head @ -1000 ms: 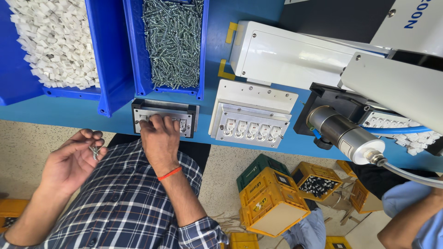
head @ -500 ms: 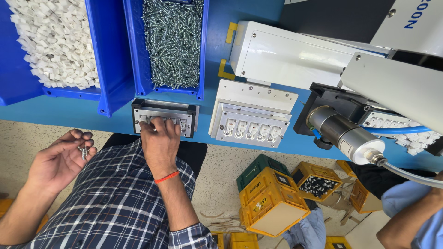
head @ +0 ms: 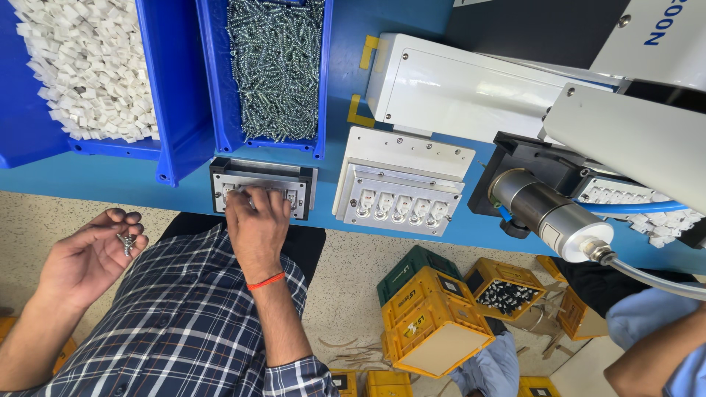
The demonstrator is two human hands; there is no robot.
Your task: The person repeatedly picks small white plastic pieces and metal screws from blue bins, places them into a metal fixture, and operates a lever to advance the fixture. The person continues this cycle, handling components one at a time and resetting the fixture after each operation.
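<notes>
Since the earlier frames the left hand [head: 84,257] has drifted outward and back, fingers loosely curled around a few screws [head: 126,241]. The right hand [head: 254,220] stays on the small fixture [head: 261,184] at the bench edge, fingertips pressed into its slots; whether it pinches anything I cannot tell. Above sit a blue bin of screws [head: 276,70] and a blue bin of white parts [head: 84,70]. Yellow crates [head: 434,323] stand on the floor.
</notes>
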